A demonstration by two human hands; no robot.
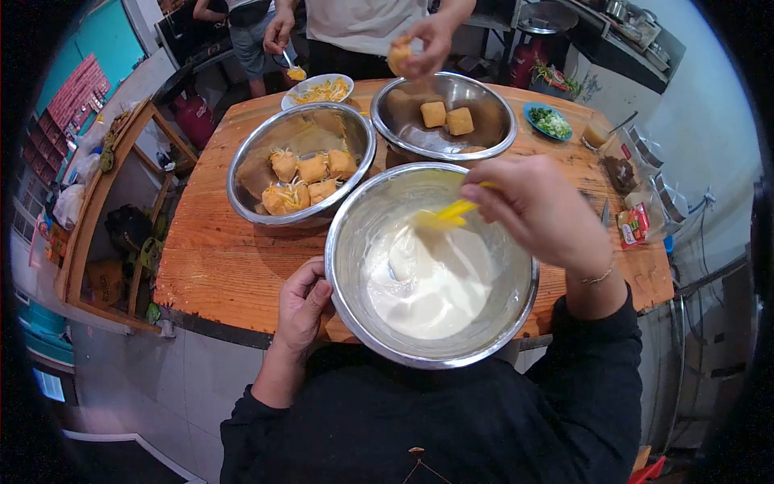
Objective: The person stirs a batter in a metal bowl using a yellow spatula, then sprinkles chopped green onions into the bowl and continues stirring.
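A metal mixing bowl (347, 298) with creamy white batter (427, 282) in it stands at the table's near edge, close to my body. My left hand (302, 302) grips its rim from the left, thumb on the outer side. Above the bowl's right side, my right hand (536, 206) is closed around the handle of a yellow spatula (455, 211), whose blade dips toward the batter at the far side. Behind it on the left, a metal bowl (242, 181) holds several filled tofu pieces (313, 168). Another metal bowl (504, 121) farther back contains plain tofu pieces (459, 121).
Across the wooden table (201, 258), another person (367, 28) holds a spoon (295, 71) of filling and a tofu piece (398, 55). Near them is a white plate of shredded filling (322, 90). At right are a blue plate of chopped greens (548, 121), a glass (595, 133) and a red packet (633, 224).
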